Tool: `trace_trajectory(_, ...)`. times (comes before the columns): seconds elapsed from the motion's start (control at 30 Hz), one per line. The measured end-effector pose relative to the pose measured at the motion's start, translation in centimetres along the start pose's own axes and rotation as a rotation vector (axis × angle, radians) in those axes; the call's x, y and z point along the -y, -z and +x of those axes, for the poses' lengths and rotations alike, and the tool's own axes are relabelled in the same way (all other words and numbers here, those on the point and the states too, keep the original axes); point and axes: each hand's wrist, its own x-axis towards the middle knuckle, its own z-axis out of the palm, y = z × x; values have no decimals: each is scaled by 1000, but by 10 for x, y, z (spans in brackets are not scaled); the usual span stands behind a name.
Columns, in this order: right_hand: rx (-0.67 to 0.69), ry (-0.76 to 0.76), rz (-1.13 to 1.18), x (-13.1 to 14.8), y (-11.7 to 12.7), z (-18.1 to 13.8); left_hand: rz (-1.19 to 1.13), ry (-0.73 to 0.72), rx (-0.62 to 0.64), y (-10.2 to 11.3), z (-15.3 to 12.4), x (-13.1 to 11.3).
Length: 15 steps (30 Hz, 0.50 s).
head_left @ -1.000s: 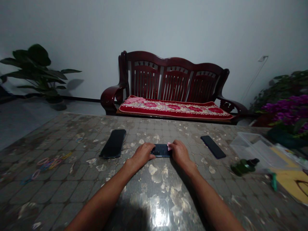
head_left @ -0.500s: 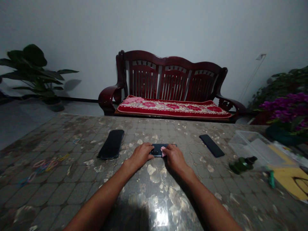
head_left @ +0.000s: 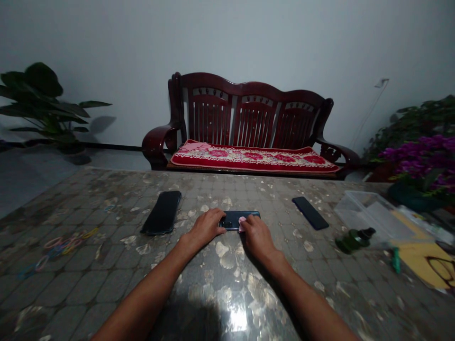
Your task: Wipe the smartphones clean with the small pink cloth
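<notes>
A dark smartphone (head_left: 232, 219) lies lengthwise on the table, back side up, its camera block toward the left end. My left hand (head_left: 209, 224) grips that left end between thumb and fingers. In my right hand (head_left: 256, 235) is a small pink cloth (head_left: 242, 222), pinched and pressed against the phone's back near its right half. The fingers cover part of the cloth and the phone's right end. To the left lies a black phone (head_left: 162, 212), and to the right another dark phone (head_left: 309, 213).
Colourful rubber bands (head_left: 67, 244) are scattered at left. On the right are a clear plastic box (head_left: 350, 206), a green bottle (head_left: 353, 240), a yellow sheet (head_left: 419, 260) with glasses (head_left: 442, 271) and purple flowers (head_left: 419, 154). A wooden bench (head_left: 249, 87) stands beyond the patterned table (head_left: 117, 284).
The camera view has shifted slightly. My left hand stays on the phone's end, and my right hand keeps the pink cloth against its back, with hardly any movement.
</notes>
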Motion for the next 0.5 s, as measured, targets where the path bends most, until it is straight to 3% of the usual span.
trace_trajectory(0.13,16,33,24,-3,3,-4,-2,-6,-11,0,-1,1)
trace_trajectory(0.37,-26,-172,-1,-46,13,0,24,-16,-5,-1,0,2)
trace_trajectory(0.5,-37,-143,7,-40,11,2,22,-4,-9,-1,1,2)
